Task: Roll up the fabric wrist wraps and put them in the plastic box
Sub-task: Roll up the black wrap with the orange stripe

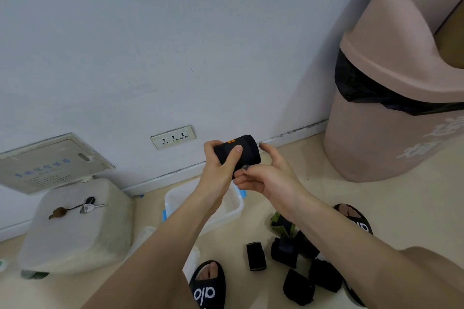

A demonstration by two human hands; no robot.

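Two bare forearms, no sleeves, are seen; the left hand (221, 165) and right hand (268, 178) carry no rings. Black slides (207, 288) with white lettering are worn, toes exposed.

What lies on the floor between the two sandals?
In the head view, several black wraps lie scattered on the floor between the left sandal and the right sandal, one piece green-edged. Most look rolled.
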